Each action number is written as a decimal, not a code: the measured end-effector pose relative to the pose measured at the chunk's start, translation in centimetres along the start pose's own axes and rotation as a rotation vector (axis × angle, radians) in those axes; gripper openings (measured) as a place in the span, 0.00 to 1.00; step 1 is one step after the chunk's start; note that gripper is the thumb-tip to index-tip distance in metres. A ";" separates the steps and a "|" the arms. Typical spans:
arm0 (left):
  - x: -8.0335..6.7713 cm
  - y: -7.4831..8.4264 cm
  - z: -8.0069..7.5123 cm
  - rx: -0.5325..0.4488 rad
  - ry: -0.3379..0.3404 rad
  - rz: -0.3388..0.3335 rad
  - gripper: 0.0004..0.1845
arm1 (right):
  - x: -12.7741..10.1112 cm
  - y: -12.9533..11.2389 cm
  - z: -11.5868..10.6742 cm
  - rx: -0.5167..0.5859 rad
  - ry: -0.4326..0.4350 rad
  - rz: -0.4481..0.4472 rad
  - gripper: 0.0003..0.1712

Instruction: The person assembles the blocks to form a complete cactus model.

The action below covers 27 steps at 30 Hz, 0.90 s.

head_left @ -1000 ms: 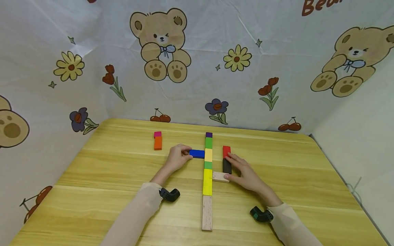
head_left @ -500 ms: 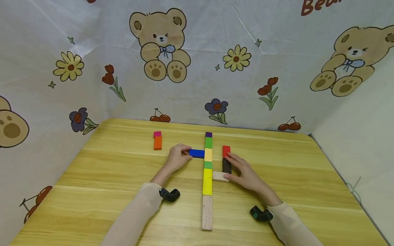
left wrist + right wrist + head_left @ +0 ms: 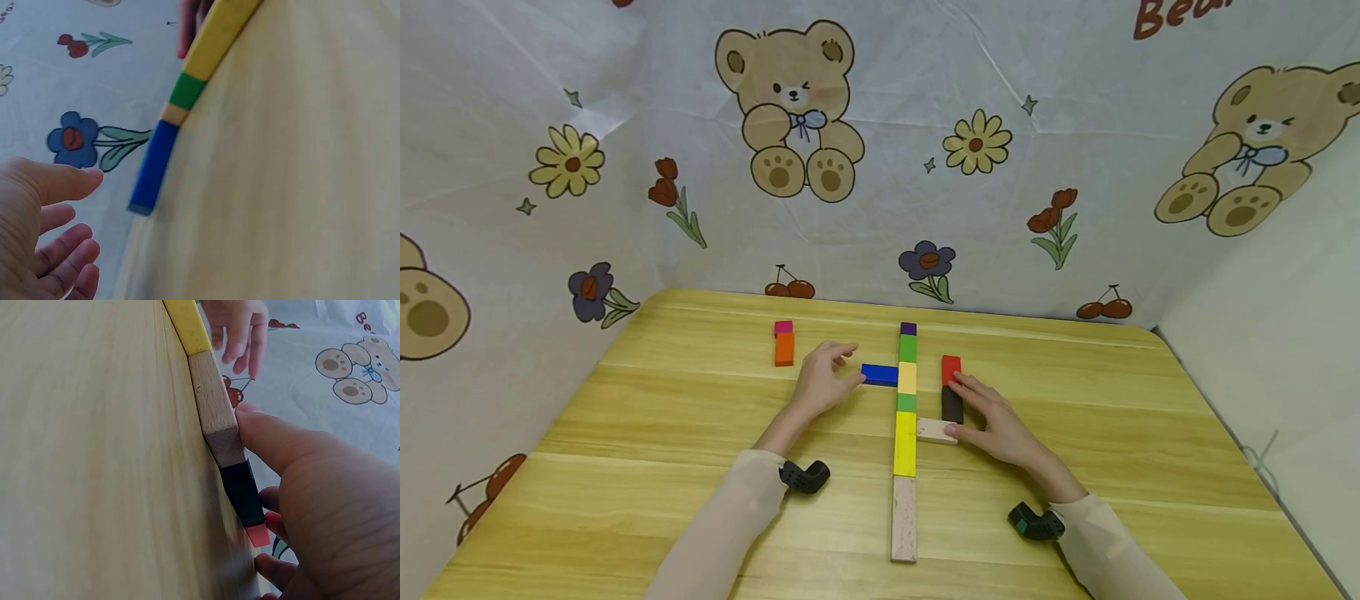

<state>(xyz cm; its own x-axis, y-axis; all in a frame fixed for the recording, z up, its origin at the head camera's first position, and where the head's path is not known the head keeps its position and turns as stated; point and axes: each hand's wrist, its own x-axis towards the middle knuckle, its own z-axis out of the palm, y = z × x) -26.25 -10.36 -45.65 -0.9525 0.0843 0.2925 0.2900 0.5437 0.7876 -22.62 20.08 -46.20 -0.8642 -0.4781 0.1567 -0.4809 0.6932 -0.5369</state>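
Note:
My left hand is just left of a blue block, its thumb and fingers spread with nothing between them. The blue block's right end meets a cream block in a straight column of blocks. On the other side, my right hand rests its thumb on a short plain wood block, which juts right from the yellow block. Its extended fingers lie along a black block and a red block, set end to end. In the right wrist view the thumb touches the wood block.
The column also has a purple block, a green block, a smaller green block and a long wood block. Pink and orange blocks lie at back left. A printed cloth hangs behind the table.
My left hand has let go of the blue block and drawn slightly left, its fingers spreading apart. The blue block stays in place. My right hand has not visibly moved.

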 end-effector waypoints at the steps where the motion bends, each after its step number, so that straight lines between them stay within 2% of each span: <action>1: 0.1 0.0 -0.5 -0.003 0.010 0.002 0.26 | 0.0 0.0 0.0 -0.002 -0.001 0.000 0.42; 5: 0.5 -0.4 -2.9 -0.040 0.065 -0.016 0.25 | 0.0 -0.1 0.0 -0.010 -0.001 0.003 0.42; 8: 0.7 -1.1 -4.8 -0.053 0.094 -0.060 0.26 | 0.0 -0.1 0.0 -0.015 0.000 0.007 0.42; 11: 0.7 -2.1 -6.3 -0.038 0.117 -0.137 0.27 | -0.1 -0.1 -0.1 -0.015 -0.001 0.007 0.42; 14: 0.6 -3.0 -7.4 -0.026 0.119 -0.253 0.29 | -0.1 -0.1 -0.1 -0.013 -0.002 0.002 0.42; 16: 0.6 -3.5 -7.9 -0.026 0.105 -0.330 0.31 | -0.2 -0.1 -0.1 -0.006 -0.001 0.008 0.42; 18: 0.5 -3.9 -8.1 -0.030 0.083 -0.377 0.32 | -0.2 0.0 -0.1 -0.004 -0.002 0.008 0.42; 21: 0.4 -4.5 -8.3 -0.031 0.048 -0.409 0.36 | -0.2 0.1 -0.1 -0.003 -0.005 0.006 0.42; 27: 0.5 -5.6 -8.3 -0.041 -0.002 -0.417 0.40 | -0.1 0.1 -0.1 0.002 -0.011 0.017 0.43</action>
<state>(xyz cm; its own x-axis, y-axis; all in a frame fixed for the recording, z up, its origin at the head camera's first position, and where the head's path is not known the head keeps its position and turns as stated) -27.56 -20.29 -45.38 -0.9893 -0.1345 -0.0574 -0.1175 0.4977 0.8594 -22.60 20.29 -46.16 -0.8703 -0.4728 0.1383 -0.4662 0.7000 -0.5410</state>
